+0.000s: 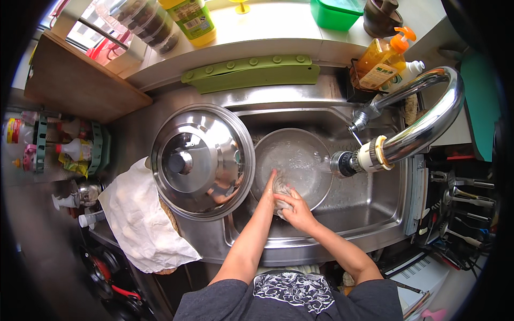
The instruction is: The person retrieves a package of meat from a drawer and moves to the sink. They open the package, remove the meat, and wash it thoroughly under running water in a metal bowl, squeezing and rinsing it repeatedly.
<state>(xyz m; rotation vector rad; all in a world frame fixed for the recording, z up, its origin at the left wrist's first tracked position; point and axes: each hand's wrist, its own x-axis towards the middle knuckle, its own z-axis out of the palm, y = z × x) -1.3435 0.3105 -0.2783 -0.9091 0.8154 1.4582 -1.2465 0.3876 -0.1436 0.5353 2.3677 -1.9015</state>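
Note:
A round metal basin [299, 148] of water stands in the stainless steel sink [377, 204], below the spout of a chrome faucet [449, 104]. Both hands are at the basin's near side with a wet, pale cloth [282, 192] between them. My right hand [296, 208] grips the cloth, its fingers reaching towards my left. My left hand [271, 188] lies along the cloth's left side, seen edge-on; whether its fingers close on the cloth is hidden. A large steel pot lid [200, 160] with a black knob rests left of the basin, overlapping the sink's edge.
A white cloth [140, 224] covers a woven item left of the sink. Behind lies a green plastic strip [253, 74]; an orange pump bottle [377, 64] stands in a rack at the back right. A wooden board [84, 76] leans at the back left. Utensils [461, 196] hang at the right.

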